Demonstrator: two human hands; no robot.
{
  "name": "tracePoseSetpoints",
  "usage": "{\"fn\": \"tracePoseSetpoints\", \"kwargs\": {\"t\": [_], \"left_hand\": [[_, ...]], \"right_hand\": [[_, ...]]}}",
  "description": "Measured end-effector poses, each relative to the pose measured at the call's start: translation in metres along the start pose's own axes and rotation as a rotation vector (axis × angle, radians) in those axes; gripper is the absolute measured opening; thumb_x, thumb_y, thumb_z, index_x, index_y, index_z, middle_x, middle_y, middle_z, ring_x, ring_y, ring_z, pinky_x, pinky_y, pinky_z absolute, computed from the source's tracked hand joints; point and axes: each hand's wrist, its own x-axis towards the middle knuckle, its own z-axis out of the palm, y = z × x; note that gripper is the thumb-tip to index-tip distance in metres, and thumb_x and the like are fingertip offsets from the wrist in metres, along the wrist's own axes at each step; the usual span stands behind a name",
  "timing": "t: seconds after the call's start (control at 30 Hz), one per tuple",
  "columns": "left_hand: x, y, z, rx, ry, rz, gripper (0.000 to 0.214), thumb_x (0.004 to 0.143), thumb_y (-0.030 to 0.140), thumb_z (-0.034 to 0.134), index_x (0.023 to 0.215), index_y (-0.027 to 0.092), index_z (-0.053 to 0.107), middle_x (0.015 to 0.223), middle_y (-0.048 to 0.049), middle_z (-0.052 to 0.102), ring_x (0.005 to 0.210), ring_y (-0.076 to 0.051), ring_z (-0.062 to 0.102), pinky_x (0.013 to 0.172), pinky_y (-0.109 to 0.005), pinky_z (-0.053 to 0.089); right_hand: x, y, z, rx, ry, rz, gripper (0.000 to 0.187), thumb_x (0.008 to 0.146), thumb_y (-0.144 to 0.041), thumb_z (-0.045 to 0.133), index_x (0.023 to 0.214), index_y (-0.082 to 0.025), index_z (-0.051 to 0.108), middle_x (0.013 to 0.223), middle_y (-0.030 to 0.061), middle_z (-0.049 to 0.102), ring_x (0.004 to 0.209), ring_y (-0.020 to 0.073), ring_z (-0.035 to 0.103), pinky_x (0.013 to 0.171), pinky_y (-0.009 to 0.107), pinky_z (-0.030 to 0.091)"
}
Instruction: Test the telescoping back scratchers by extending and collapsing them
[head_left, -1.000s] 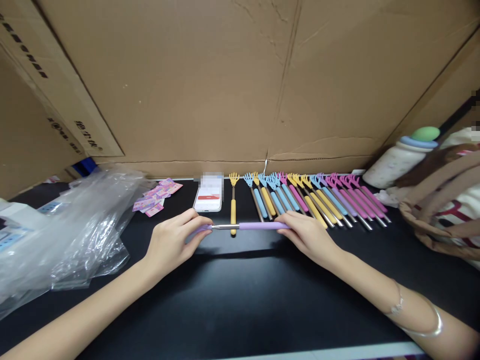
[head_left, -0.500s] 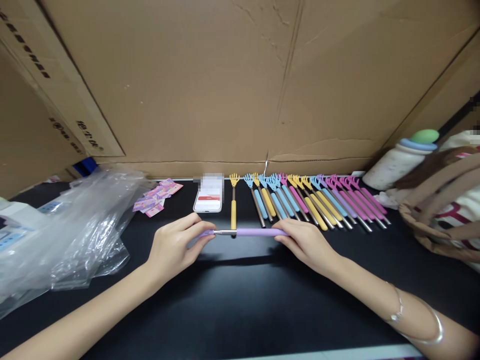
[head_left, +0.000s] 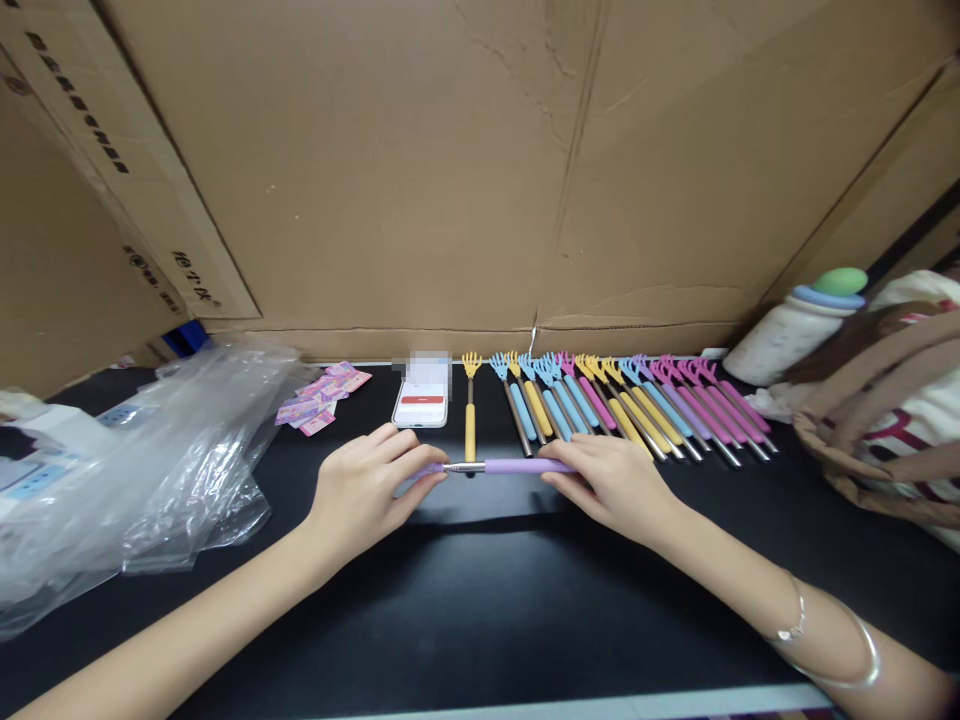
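Plastic bags (head_left: pixel 150 470): clear and crumpled, heaped at the left end of the black table (head_left: pixel 487 600).
Pink cards (head_left: pixel 319 400): a small loose pile between the plastic bags and the phone.
Phone (head_left: pixel 422 402): white, lying flat, just left of the yellow scratcher.
Left hand (head_left: pixel 367 490): fingertips pinched on the metal stem at the left end of the purple scratcher. The scratcher's head is hidden inside the fingers.
Purple scratcher (head_left: pixel 517 466): held level between both hands, lying crosswise over the near end of the yellow scratcher. It is probably just clear of the table, though contact is hard to judge.
Yellow scratcher (head_left: pixel 470 425): lies alone, head toward the cardboard wall (head_left: pixel 450 180).
Right hand (head_left: pixel 611 480): closed around the right end of the purple handle.
Row of scratchers (head_left: pixel 637 400): blue, yellow, pink and purple handles side by side, heads toward the cardboard wall.
Bottle (head_left: pixel 787 330): white with a green cap, tilted, at the far right.
Bag (head_left: pixel 885 420): brown straps, at the right edge.
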Motion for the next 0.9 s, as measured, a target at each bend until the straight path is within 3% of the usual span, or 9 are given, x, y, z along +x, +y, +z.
{"fn": "tracePoseSetpoints", "kwargs": {"t": [0.33, 0.5, 0.63, 0.9], "left_hand": [[0.006, 0.025, 0.001, 0.078, -0.008, 0.311, 0.01, 0.086, 0.024, 0.048, 0.086, 0.021, 0.058, 0.062, 0.003, 0.054, 0.064, -0.013, 0.048, 0.06, -0.027, 0.03], [0.011, 0.026, -0.003, 0.131, 0.001, 0.369, 0.012, 0.086, 0.025, 0.049, 0.078, 0.02, 0.054, 0.058, 0.0033, 0.05, 0.06, -0.012, 0.045, 0.057, -0.028, 0.026], [0.011, 0.005, -0.013, 0.232, -0.004, 0.375, 0.009, 0.086, 0.024, 0.05, 0.079, 0.021, 0.054, 0.058, 0.0035, 0.05, 0.062, -0.012, 0.046, 0.056, -0.028, 0.026], [-0.015, -0.063, -0.038, 0.466, -0.044, 0.339, 0.011, 0.088, 0.028, 0.048, 0.084, 0.024, 0.058, 0.073, 0.0029, 0.062, 0.076, -0.014, 0.055, 0.065, -0.026, 0.036]], "right_hand": [[0.007, -0.04, 0.016, -0.178, 0.099, -0.23, 0.019, 0.092, -0.026, 0.038, 0.089, -0.018, 0.056, 0.061, -0.0033, 0.054, 0.053, 0.0075, 0.047, 0.053, 0.026, 0.021], [0.007, -0.039, 0.006, -0.283, 0.12, -0.276, 0.018, 0.09, -0.025, 0.04, 0.082, -0.019, 0.054, 0.059, -0.0031, 0.05, 0.051, 0.0079, 0.042, 0.055, 0.028, 0.019], [0.003, -0.014, -0.012, -0.371, 0.167, -0.289, 0.016, 0.089, -0.023, 0.042, 0.082, -0.019, 0.056, 0.061, -0.0021, 0.053, 0.056, 0.0087, 0.044, 0.057, 0.027, 0.022], [-0.045, 0.078, -0.039, -0.519, 0.103, -0.177, 0.018, 0.089, -0.025, 0.042, 0.086, -0.02, 0.059, 0.077, 0.0019, 0.063, 0.07, 0.0111, 0.053, 0.062, 0.025, 0.03]]}}
